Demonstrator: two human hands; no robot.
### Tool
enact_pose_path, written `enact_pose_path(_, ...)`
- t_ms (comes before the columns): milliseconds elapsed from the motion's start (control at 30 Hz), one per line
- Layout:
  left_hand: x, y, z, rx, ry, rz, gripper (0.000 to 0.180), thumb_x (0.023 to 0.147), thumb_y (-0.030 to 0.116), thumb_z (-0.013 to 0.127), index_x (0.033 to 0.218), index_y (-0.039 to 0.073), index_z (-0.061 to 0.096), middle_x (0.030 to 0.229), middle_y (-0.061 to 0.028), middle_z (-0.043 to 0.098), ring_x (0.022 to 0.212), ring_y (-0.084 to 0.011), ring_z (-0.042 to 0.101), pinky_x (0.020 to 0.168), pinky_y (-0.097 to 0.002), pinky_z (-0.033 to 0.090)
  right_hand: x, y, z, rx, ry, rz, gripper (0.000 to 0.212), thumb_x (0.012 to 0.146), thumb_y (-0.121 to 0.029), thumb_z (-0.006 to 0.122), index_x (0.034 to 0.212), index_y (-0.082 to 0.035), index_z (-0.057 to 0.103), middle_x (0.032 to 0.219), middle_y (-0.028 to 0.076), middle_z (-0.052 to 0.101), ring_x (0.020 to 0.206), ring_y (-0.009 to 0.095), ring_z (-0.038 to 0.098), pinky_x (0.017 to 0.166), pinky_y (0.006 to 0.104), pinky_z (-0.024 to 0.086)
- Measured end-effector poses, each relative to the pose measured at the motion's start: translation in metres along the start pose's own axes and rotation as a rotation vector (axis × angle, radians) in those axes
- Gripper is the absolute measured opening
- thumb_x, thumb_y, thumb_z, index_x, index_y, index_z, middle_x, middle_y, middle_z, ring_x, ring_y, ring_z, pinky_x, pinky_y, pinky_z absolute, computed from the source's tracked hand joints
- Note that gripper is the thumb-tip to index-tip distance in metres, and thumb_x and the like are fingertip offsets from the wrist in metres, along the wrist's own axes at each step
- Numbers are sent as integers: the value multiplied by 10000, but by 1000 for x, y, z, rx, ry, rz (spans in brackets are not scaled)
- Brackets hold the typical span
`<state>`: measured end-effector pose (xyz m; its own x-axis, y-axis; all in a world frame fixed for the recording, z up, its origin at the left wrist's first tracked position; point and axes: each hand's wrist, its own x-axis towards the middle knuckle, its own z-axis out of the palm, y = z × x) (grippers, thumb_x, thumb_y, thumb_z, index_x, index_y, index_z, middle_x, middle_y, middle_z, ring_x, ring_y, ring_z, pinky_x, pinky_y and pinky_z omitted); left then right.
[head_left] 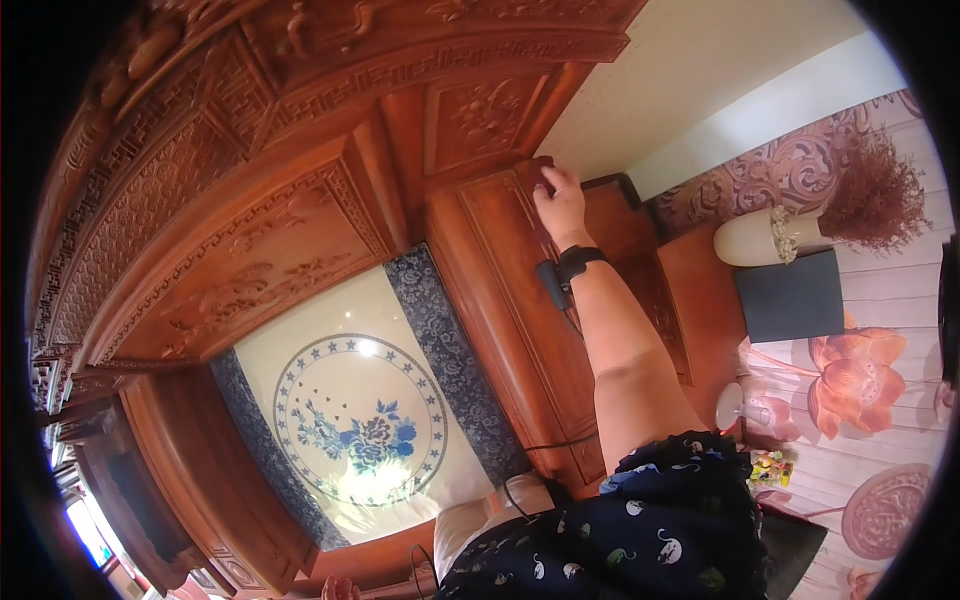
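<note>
My right arm reaches up from the lower right, with a black band and a small dark device at the wrist. At its end my right hand [562, 207] rests on the wooden armrest [490, 240] of a carved seat, fingers curled. A dark maroon piece that looks like a cloth [541, 163] shows at the fingertips and along the hand's edge. Most of it is hidden under the palm. My left hand is not in view.
The seat's carved wooden backrest [270, 225] fills the upper left. A pale cushion mat [300, 385] with blue flowers covers the seat. At right, a white vase [745, 237] with dried flowers and a dark grey box [792, 297] stand on a wooden side table [700, 285].
</note>
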<state>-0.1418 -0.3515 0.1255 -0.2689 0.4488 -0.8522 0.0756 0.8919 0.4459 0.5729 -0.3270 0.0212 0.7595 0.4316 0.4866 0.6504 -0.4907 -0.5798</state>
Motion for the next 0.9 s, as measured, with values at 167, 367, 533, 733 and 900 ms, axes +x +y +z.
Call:
enact_pose_path(167,-2,0,0,4,8,-3,341,864,252,572,1171,107,543,1136,-105,547,1049,-231,518,865,-383,465,-14,-16,1,-159,-220,-419,142,746,-47,556,874,-19,609,908,102,553,800,326,549,688,402,478)
enact_pose_path(367,-8,-1,-4,14,2,0,345,866,251,571,1179,109,541,1149,-112,543,1067,-236,511,877,-389,463,23,-15,15,-219,-268,139,177,891,-193,439,891,-27,499,932,225,564,871,403,531,749,456,426)
enact_pose_path(533,-9,-3,0,5,2,-2,349,867,250,571,1186,111,539,1160,-118,540,1082,-240,506,886,-394,461,4,-19,17,-73,-589,41,224,899,-235,395,967,-56,512,1073,233,528,1009,401,494,835,440,410)
enact_pose_path(733,-10,-5,-2,7,-2,1,354,869,249,570,1194,113,537,1174,-126,536,1100,-245,500,897,-400,459,2,-75,28,-29,-441,247,169,859,-115,424,932,-39,557,952,205,558,907,369,529,791,411,431)
enact_pose_path(900,-10,-1,-1,10,-11,13,358,870,248,569,1201,114,535,1185,-132,533,1115,-250,494,907,-405,457,-21,-98,35,-194,-625,-536,211,825,-97,448,988,-46,571,1030,108,533,948,273,521,797,355,461)
